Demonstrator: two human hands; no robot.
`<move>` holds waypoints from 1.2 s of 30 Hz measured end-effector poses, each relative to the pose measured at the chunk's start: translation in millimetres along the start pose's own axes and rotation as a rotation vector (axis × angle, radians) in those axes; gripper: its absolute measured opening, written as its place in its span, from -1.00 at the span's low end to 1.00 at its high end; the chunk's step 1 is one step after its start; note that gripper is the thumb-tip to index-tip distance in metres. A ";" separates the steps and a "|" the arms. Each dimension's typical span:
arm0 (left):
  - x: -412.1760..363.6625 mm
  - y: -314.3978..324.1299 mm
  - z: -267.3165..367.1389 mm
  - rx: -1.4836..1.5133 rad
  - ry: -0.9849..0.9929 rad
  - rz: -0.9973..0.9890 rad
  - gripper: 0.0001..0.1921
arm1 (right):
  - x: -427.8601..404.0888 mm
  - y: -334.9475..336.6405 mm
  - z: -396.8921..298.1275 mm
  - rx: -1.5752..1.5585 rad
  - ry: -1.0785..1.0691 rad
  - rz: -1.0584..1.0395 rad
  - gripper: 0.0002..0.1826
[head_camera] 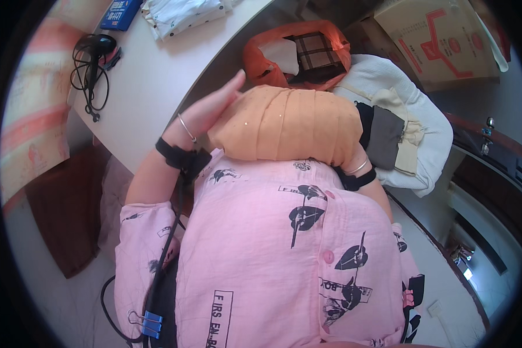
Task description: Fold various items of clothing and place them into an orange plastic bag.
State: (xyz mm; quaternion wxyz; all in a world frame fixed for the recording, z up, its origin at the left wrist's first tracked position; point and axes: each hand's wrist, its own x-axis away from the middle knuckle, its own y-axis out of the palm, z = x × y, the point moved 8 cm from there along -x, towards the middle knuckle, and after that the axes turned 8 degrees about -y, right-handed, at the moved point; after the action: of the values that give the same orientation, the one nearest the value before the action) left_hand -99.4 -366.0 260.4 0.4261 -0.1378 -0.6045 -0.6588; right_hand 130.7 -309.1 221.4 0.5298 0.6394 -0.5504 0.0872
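Note:
A folded orange cloth (287,124) with pleats and small shiny dots is held in front of my pink printed shirt (261,226). My left hand (215,102) presses against its left side, with a digit pointing up past the edge and the others hidden by the cloth. From the right, my right hand (357,158) reaches behind and under the bundle; its fingers cannot be seen. Each wrist wears a silver bangle and a black strap.
Beyond the cloth stands an orange plastic bag (261,45) with checked fabric inside. Right of it, folded garments (387,137) lie on a white textured cloth (435,143). A white table (174,65) holds a corded black hair dryer (95,45). A cardboard box (443,43) stands far right.

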 end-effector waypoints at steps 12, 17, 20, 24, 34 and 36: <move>7.2 32.1 1.7 0.059 0.269 -0.081 -0.40 | -0.9 -3.5 13.0 -0.013 0.054 0.048 -0.61; -1.1 25.1 -24.3 0.276 0.028 -0.077 -0.39 | 6.7 -12.0 22.0 -0.019 0.103 0.094 -0.61; 0.6 33.7 -25.2 0.128 0.095 -0.072 -0.37 | 21.7 -14.9 24.2 -0.017 0.134 0.153 -0.61; 2.9 38.2 -27.8 -0.056 0.032 0.014 -0.42 | 26.5 -20.0 27.8 -0.013 0.175 0.190 -0.61; -16.8 41.6 -18.3 -0.425 0.490 0.169 -0.55 | 37.6 -23.7 32.4 0.000 0.217 0.249 -0.61; -25.1 33.8 -24.6 -0.404 0.474 0.222 -0.57 | 38.8 -23.3 32.7 -0.001 0.215 0.253 -0.61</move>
State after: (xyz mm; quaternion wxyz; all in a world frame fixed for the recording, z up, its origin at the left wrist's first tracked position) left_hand -51.6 -375.4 260.2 0.5881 -0.1276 -0.3269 -0.7287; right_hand 148.5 -362.0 220.9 0.5706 0.5516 -0.5669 0.2209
